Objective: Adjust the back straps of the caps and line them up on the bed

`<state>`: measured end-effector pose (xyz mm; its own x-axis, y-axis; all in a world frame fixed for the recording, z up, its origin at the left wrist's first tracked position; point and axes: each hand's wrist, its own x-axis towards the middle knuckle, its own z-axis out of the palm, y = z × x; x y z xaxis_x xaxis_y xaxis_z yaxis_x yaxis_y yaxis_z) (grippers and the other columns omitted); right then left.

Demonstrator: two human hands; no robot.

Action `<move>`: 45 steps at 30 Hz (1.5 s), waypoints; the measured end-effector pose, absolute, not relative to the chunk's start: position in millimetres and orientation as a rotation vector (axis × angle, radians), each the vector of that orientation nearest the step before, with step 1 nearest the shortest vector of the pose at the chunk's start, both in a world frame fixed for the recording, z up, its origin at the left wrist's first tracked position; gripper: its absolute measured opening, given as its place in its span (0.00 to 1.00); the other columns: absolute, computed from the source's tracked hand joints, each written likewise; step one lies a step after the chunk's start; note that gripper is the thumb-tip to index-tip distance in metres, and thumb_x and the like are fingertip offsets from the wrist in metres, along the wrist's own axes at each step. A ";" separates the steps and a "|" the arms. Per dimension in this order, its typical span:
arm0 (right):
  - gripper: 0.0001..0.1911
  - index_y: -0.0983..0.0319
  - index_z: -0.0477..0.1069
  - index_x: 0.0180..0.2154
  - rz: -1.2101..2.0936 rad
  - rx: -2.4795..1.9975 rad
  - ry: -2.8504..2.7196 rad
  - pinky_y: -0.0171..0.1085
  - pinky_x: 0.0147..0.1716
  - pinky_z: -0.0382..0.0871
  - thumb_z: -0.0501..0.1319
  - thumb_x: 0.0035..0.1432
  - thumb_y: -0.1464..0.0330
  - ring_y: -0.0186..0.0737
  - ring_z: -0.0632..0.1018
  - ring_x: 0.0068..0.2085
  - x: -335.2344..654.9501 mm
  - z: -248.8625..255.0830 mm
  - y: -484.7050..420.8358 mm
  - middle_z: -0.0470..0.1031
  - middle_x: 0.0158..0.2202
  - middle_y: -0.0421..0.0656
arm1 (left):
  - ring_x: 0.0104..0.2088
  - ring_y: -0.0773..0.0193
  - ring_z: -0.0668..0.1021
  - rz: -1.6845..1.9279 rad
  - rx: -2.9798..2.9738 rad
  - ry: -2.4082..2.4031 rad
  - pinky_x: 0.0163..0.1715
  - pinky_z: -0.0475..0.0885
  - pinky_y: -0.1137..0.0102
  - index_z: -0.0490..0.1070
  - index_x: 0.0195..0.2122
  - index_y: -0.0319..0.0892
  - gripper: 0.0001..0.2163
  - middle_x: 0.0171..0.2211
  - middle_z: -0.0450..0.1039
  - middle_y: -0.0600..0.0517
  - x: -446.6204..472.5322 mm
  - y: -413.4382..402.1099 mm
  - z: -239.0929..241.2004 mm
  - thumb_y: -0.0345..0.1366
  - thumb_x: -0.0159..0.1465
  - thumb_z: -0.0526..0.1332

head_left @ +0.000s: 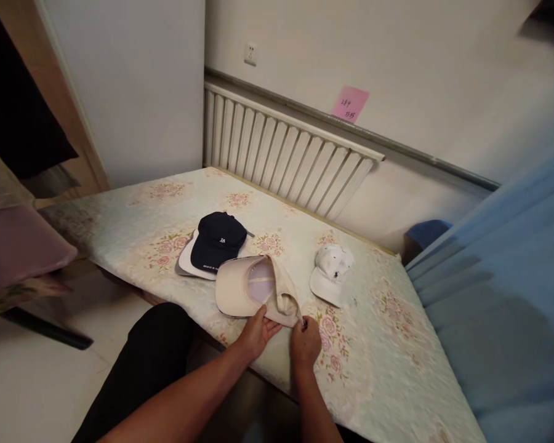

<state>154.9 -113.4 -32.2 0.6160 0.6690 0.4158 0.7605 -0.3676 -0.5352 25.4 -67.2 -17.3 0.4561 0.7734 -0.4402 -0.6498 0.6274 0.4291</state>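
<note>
A beige baseball cap (233, 286) is held with its hollow inside facing up, its brim pointing left. My left hand (257, 334) grips the lower edge of this cap, thumb on the inside and fingers beneath. At the cap's back end, my right hand (306, 342) is closed on the strap area; the exact spot pinched is partly hidden by the fingers. Just beyond the brim sits a stack of caps, a navy cap (219, 240) with white lettering on top and a white cap (184, 261) under it. To the right lies another white cap (333, 271) with a small dark emblem.
The caps rest on a bed with a pale floral cover (373, 369). Behind it are a white radiator (277, 144) and a wall with a pink note (351, 104). A blue curtain (498, 295) hangs on the right. Dark clothing (18, 98) hangs at the left.
</note>
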 end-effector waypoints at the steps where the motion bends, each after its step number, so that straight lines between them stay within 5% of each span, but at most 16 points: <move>1: 0.11 0.61 0.69 0.37 -0.163 -2.128 -1.116 0.38 0.32 0.60 0.50 0.56 0.67 0.44 0.74 0.35 155.0 -32.2 -113.5 0.75 0.34 0.47 | 0.46 0.56 0.77 0.887 0.211 0.649 0.52 0.67 0.58 0.64 0.51 0.37 0.15 0.50 0.72 0.39 25.4 -67.4 -17.6 0.38 0.66 0.52; 21: 0.17 0.62 0.70 0.36 -0.081 -2.067 -0.967 0.38 0.33 0.63 0.50 0.59 0.58 0.44 0.74 0.32 154.3 -25.6 -115.8 0.76 0.31 0.47 | 0.45 0.56 0.77 0.938 0.303 0.627 0.52 0.67 0.57 0.61 0.54 0.36 0.18 0.51 0.71 0.39 26.8 -72.2 -20.7 0.38 0.65 0.53; 31: 0.29 0.67 0.64 0.51 -0.012 -1.851 -1.128 0.45 0.49 0.58 0.56 0.53 0.55 0.53 0.66 0.53 127.1 25.1 -84.4 0.68 0.51 0.58 | 0.40 0.59 0.78 0.937 0.581 0.781 0.44 0.72 0.64 0.66 0.47 0.36 0.19 0.41 0.76 0.43 22.2 -85.2 -10.5 0.46 0.62 0.56; 36: 0.11 0.60 0.69 0.30 0.251 -1.813 -0.999 0.38 0.33 0.63 0.53 0.53 0.61 0.44 0.74 0.35 137.0 38.3 -74.5 0.75 0.30 0.46 | 0.34 0.60 0.78 0.956 0.894 1.062 0.34 0.74 0.68 0.70 0.38 0.36 0.16 0.32 0.76 0.47 6.2 -82.3 2.9 0.45 0.61 0.55; 40: 0.09 0.59 0.65 0.26 0.521 -1.707 -0.822 0.35 0.26 0.64 0.54 0.50 0.61 0.38 0.74 0.27 147.8 36.2 -81.9 0.72 0.24 0.38 | 0.34 0.57 0.77 1.015 1.096 1.163 0.36 0.70 0.67 0.71 0.25 0.37 0.16 0.24 0.74 0.47 -19.1 -65.7 27.4 0.45 0.60 0.55; 45: 0.13 0.58 0.59 0.26 0.861 -1.480 -0.596 0.37 0.26 0.71 0.60 0.43 0.59 0.41 0.78 0.27 136.3 35.7 -100.1 0.69 0.21 0.34 | 0.35 0.59 0.76 1.123 1.722 1.294 0.38 0.68 0.67 0.72 0.35 0.37 0.17 0.32 0.75 0.46 -41.3 -41.4 74.5 0.42 0.65 0.47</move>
